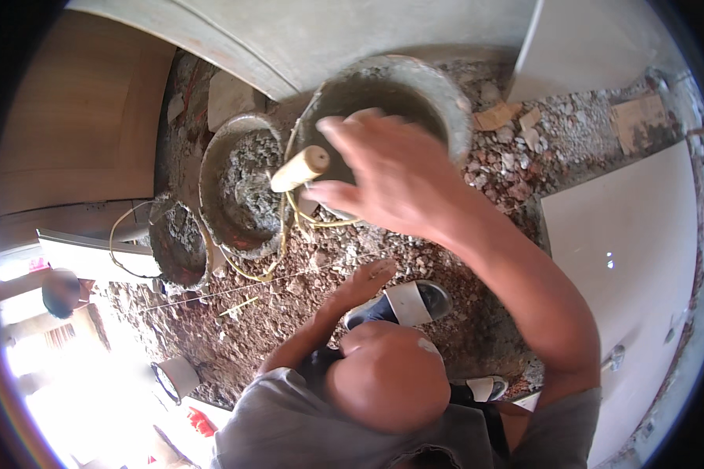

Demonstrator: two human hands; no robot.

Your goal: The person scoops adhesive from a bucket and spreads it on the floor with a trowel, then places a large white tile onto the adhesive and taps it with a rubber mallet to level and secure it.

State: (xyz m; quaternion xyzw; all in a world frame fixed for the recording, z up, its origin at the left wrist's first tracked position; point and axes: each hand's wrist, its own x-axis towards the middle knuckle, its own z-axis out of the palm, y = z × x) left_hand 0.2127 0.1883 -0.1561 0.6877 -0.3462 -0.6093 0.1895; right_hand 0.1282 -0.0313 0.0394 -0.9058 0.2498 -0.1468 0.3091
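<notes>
My right hand (pixel 395 176) is open and motion-blurred over the large bucket (pixel 457 117), thumb and fingers spread beside a pale tool handle (pixel 299 170); whether it touches the handle is unclear. The tool's working end is indistinct among wet grey mortar in the middle bucket (pixel 211 164), which has a yellow cord handle (pixel 262 275). My left hand (pixel 368 277) hangs low with fingers extended, near my sandalled foot (pixel 411 303), holding nothing visible. My bare bent knee (pixel 387 379) is below it.
A smaller mortar bucket (pixel 203 258) stands left. Rubble (pixel 508 172) covers the ground, crossed by a thin string. A large white tile (pixel 602 305) lies right; another panel (pixel 571 47) leans on the wall. A person (pixel 62 293) is at far left, near a white pail (pixel 176 379).
</notes>
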